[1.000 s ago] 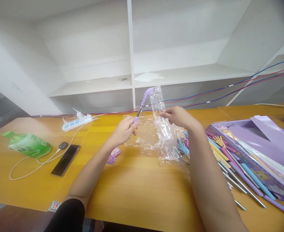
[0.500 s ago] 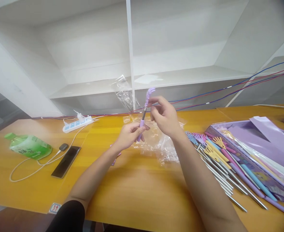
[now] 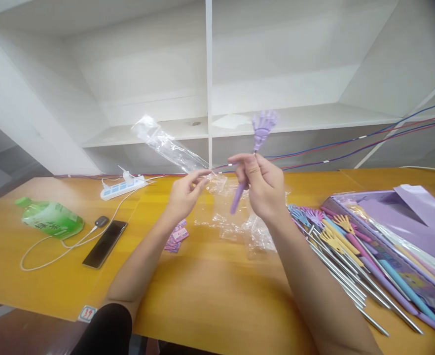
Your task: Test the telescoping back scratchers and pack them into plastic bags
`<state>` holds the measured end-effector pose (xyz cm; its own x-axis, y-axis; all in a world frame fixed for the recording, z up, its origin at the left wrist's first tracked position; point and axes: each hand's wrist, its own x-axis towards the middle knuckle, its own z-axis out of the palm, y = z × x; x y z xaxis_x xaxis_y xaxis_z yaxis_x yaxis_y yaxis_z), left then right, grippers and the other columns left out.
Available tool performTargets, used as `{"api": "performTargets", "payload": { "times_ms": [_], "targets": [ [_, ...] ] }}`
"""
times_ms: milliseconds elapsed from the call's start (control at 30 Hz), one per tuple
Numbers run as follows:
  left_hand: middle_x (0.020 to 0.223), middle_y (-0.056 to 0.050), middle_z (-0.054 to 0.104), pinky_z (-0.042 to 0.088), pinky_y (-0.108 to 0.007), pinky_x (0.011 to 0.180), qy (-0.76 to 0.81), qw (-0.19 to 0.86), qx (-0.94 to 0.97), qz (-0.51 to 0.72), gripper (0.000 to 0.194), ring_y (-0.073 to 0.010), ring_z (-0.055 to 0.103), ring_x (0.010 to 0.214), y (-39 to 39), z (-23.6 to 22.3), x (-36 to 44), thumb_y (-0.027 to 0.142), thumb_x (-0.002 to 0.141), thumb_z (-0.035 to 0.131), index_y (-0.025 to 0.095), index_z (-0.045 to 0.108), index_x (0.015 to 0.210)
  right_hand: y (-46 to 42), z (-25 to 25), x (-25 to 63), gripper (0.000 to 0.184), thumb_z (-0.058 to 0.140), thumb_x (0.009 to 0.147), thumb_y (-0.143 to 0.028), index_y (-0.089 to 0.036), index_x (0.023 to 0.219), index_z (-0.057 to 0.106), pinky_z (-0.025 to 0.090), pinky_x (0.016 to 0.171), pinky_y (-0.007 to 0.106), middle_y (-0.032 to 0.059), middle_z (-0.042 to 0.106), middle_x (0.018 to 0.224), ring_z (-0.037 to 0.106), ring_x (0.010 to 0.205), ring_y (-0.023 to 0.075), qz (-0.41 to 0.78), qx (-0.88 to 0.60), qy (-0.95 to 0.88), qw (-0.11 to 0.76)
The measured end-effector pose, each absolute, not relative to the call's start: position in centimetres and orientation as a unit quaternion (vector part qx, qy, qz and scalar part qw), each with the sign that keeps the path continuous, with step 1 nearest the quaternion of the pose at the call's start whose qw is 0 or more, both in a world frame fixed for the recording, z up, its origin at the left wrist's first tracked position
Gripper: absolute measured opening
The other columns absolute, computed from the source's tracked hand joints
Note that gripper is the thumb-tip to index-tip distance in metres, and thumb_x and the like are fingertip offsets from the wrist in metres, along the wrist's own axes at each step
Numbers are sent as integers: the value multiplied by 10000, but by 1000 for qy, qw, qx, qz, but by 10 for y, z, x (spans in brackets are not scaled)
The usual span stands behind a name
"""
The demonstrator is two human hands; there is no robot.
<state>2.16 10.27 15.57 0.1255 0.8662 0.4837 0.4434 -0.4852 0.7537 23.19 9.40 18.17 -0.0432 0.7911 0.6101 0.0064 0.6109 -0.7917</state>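
My right hand is closed around a light purple telescopic back scratcher, holding it upright with its claw-shaped head at the top and the handle poking out below. At the fingertips of my left hand, pinched together, is the end of a long clear plastic sleeve, which stretches up and left toward the shelf. Crumpled clear wrappers lie on the table below both hands. Small pink printed cards are piled beside my left forearm.
Several back scratchers with metal rods and coloured heads lie at the right, against a purple box of packaged pieces. On the left are a green bottle, a phone and a power strip. White shelving stands behind.
The back scratcher has gone from my left hand to my right, moving rightward with its head turned toward me. The clear sleeve now stretches farther left. The pink cards have come into fuller view.
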Motion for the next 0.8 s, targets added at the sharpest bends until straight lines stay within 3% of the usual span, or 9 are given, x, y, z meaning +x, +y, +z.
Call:
{"api": "performTargets", "payload": {
  "times_ms": [133,200,467,800],
  "targets": [
    [1208,-69,793,637,-334,969,401,222,674,579,223,-193,747,1099,102,167,9,361,1007,686,230,779,1162,90,184,241,537,417,1112,-629,-214,986,733,359,622,273,-29,492,658,452,609,116,327,-314,-783,425],
    [1231,-83,785,661,-360,972,359,270,635,629,207,-203,761,1113,98,173,6,358,992,711,219,758,1139,91,183,239,554,383,1117,-630,-215,943,705,355,645,276,-20,531,681,483,636,126,299,-341,-804,384],
    [1196,-54,769,693,-419,946,298,378,550,682,238,-230,797,1082,85,196,-5,316,943,781,251,655,1134,92,188,238,515,390,1115,-595,-226,925,693,375,704,283,2,603,733,564,721,161,264,-364,-825,343],
    [1144,-35,762,719,-410,899,297,436,523,670,265,-211,786,1040,81,207,-18,280,920,785,266,650,1147,91,194,247,508,409,1116,-584,-222,931,714,367,716,277,-5,612,738,557,718,145,250,-336,-843,338]
  ]
}}
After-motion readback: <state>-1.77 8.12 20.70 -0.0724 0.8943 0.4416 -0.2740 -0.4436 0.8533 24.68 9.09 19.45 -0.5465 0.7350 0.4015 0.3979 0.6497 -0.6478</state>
